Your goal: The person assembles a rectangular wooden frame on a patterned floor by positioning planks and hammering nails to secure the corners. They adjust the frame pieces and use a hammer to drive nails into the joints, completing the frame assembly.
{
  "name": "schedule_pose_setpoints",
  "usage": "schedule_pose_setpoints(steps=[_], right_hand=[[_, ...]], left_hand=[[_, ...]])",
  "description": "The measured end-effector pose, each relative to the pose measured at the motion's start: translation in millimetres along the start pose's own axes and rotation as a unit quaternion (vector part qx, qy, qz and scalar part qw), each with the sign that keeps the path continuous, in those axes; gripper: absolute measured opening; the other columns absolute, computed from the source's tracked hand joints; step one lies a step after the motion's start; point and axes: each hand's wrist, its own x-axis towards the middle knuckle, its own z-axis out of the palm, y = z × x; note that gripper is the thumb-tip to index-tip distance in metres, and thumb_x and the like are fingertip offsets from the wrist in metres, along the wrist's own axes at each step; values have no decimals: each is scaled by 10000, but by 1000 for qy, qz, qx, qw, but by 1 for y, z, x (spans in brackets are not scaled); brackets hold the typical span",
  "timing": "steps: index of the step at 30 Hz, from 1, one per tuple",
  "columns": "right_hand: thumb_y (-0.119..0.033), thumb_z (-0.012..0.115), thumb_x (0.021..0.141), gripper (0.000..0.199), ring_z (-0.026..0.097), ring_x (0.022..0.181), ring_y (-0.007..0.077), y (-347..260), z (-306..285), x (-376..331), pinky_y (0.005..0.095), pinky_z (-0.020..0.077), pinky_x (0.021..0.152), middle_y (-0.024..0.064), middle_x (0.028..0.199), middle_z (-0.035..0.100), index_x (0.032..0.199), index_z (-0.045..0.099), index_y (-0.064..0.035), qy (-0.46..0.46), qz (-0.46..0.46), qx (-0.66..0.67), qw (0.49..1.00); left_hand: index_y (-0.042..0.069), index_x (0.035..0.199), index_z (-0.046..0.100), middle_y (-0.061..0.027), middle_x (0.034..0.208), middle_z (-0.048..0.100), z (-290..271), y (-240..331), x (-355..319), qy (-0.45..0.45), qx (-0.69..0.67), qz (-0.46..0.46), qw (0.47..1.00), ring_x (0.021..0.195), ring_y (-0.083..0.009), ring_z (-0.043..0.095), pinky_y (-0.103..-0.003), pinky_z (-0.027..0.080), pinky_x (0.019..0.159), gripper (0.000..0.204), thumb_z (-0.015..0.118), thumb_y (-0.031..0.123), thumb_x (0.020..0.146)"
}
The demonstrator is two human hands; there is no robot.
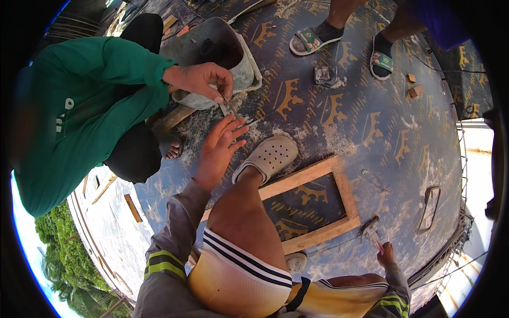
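Note:
My left hand reaches up at the middle left with fingers stretched and apart, just below a co-worker's hand. That hand pinches a few thin, nail-like pieces, whose ends come close to my fingertips. Whether my fingers touch them I cannot tell. Down at the lower right, my right hand is closed round the pale, pinkish handle of a hammer. Its dark head lies at or just above the dark printed panel. Between my hands a rectangular wooden frame lies around and partly behind my left leg.
The co-worker in a green sleeve crouches at the left by a grey, dusty bucket. Another person's sandalled foot stands at the top. Small wood blocks, a metal loop and a dark block lie on the panel.

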Motion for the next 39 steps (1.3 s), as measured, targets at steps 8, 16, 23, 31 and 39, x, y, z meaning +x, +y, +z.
schedule_pose_setpoints(steps=[8, 16, 23, 31, 39], right_hand=[[-208, 679, 839, 205, 638, 773, 446, -89, -78, -10, 552, 500, 639, 181, 860, 638, 901, 555, -57, 93, -43, -38, 994], [-339, 555, 991, 368, 669, 886, 481, -157, -178, 77, 549, 539, 756, 278, 916, 691, 1001, 697, -1, -16, 4, -144, 989], [-241, 591, 924, 279, 703, 1035, 345, -197, -193, 90, 448, 563, 871, 142, 1087, 733, 1106, 737, -88, -33, 11, -247, 968], [-255, 543, 973, 295, 705, 1018, 362, -194, -193, 76, 461, 561, 873, 147, 1080, 734, 1117, 727, -75, -42, 40, -223, 973], [-303, 488, 1024, 413, 680, 842, 477, -151, -166, 84, 540, 535, 799, 314, 864, 684, 975, 684, 57, -24, 1, -132, 991]], left_hand=[[23, 1284, 555, -76, 1065, 656, -14, 9, 21, -4, -121, 9, 993, 1033, -227, 642, -392, 488, 974, 373, 487, 327, 1079], [65, 1247, 562, -59, 1038, 669, -13, 36, -25, 49, -44, -64, 996, 1026, -212, 651, -365, 502, 931, 273, 495, 268, 1076], [107, 1231, 609, -15, 1182, 640, -18, 122, -113, 167, 209, -44, 962, 1103, -150, 634, -326, 479, 885, 259, 512, 283, 1069], [55, 1190, 686, -5, 829, 573, 86, 113, 34, -218, 608, -36, 763, 792, -104, 553, -291, 447, 713, 308, 558, 296, 1049], [63, 1154, 726, -22, 923, 694, 149, -149, 138, -65, 443, -43, 893, 857, -109, 630, -302, 509, 757, 283, 586, 278, 1035]])
